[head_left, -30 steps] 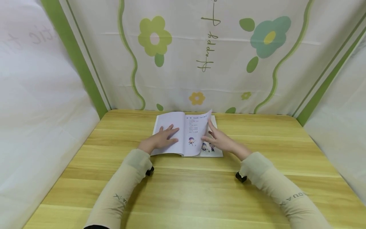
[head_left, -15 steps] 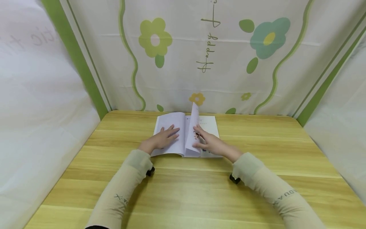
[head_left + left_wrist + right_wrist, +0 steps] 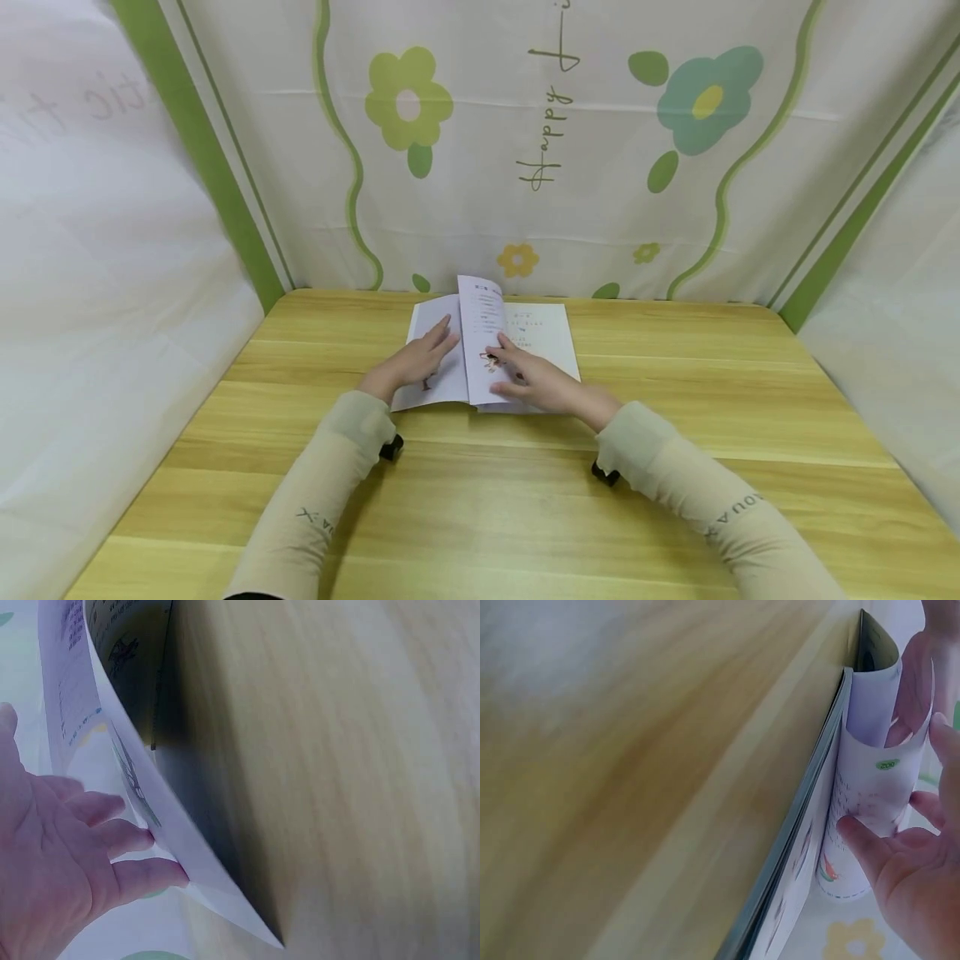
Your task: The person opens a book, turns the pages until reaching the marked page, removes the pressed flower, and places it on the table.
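Observation:
A picture book point(image 3: 555, 337) lies spread near the back of the table, white pages printed with text and small drawings. One page point(image 3: 480, 312) stands curled up over the middle. My right hand point(image 3: 546, 382) reaches in from the right, fingers and thumb spread and touching this page; the right wrist view has the thumb against the curved sheet point(image 3: 877, 784). On the left-hand page point(image 3: 435, 315) rests my left hand point(image 3: 411, 363), its fingers extended. In the left wrist view the left fingertips meet the paper near the lifted edge of the left side point(image 3: 199, 874).
The wooden table point(image 3: 480, 508) stretches out in front of the book. A white curtain point(image 3: 465, 192) with flowers and lettering hangs right behind the table's back edge. White cloth walls point(image 3: 97, 250) rise at both sides. Black wrist cameras point(image 3: 392, 448) sit under both sleeves.
My right hand has moved left, sweeping a page up off the right side and over the spine toward the left. The left hand has stayed on the left page, shifting slightly left.

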Motion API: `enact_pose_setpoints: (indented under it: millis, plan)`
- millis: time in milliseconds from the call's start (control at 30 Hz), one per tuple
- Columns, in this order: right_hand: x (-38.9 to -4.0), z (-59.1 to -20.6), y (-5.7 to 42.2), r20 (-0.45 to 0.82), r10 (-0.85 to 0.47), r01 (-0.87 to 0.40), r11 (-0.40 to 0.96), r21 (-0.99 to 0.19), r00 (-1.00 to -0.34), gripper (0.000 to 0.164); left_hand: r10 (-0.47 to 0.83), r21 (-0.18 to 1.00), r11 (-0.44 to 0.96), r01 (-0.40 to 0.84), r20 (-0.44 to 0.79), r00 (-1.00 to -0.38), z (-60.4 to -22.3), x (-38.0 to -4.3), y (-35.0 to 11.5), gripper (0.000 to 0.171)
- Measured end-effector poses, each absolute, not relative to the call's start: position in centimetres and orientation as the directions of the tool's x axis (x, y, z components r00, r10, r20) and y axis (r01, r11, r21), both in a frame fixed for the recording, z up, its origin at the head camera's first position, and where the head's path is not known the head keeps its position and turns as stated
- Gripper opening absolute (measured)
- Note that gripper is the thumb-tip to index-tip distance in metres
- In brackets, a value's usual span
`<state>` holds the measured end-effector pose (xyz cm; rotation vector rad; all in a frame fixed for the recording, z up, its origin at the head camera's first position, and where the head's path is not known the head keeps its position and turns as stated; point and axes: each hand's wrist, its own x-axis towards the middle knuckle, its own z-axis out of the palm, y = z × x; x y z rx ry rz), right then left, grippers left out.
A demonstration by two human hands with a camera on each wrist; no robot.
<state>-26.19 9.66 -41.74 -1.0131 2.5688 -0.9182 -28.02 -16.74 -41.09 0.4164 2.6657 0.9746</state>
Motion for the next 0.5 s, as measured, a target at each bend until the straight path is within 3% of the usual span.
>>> enact_pose_setpoints:
  millis: [267, 500]
  plan:
    - [-25.7, -41.1, 8.4, 0.01, -0.711, -0.574, 0.559, -0.599, -0.703, 0.063, 0.361, 0.714, 0.664, 0.222, -0.047, -0.931, -41.3, -28.3, -16.6, 0.08]
    - [-25.3, -40.8, 7.6, 0.009, -0.735, -0.621, 0.566, -0.542, -0.678, 0.051, 0.35, 0.709, 0.669, 0.222, -0.037, -0.936, -41.4, -28.0, -16.7, 0.08]
